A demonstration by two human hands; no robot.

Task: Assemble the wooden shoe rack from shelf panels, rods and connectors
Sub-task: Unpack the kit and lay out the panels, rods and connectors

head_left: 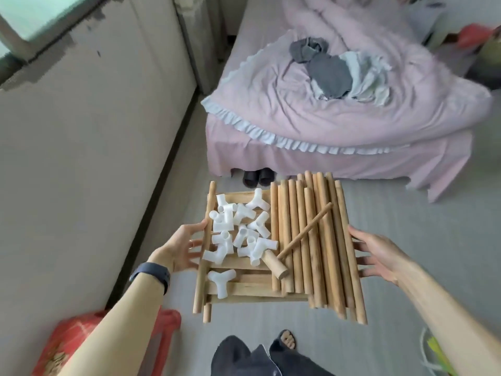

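Dark trousers beneath stacked slatted wooden shelf panels.
Left hand and right hand, fingers straight, prop the edges; held level, white plastic connectors should stay put.

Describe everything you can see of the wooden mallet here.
The wooden mallet is pale, bare-looking wood: a short cylindrical head on a thin round handle. It lies flat, diagonally across the rods, head nearest the person and right beside the white connectors, handle pointing away to the right. Neither the left hand nor the right hand, both at the stack's edges, touches it.
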